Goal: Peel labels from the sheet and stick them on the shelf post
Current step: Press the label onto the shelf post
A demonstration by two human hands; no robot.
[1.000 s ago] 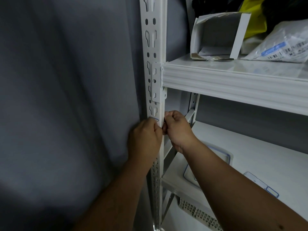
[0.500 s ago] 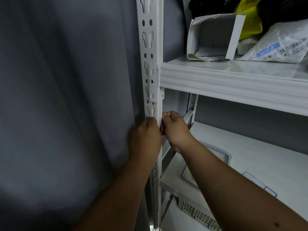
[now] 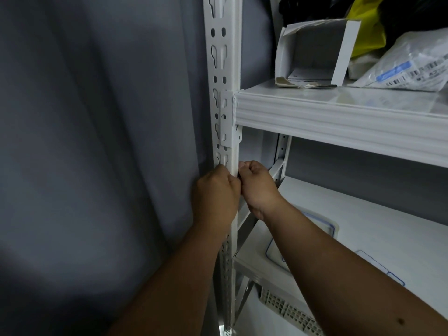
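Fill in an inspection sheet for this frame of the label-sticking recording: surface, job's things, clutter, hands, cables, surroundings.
Surface: white lower shelf, partly hidden by the right forearm.
Job's things: white slotted shelf post, upright; label sheets with blue outlines lie flat on the lower shelf; the label being applied is hidden behind the hands.
Clutter: on the upper shelf, an open white carton, a clear plastic bag with barcodes and a yellow bag; a white slatted crate below.
Hands: left hand and right hand are both curled against the post just below the shelf bracket, knuckles nearly meeting; what they pinch cannot be seen.
Cables: nothing seen.
Surroundings: grey curtain left of the post.
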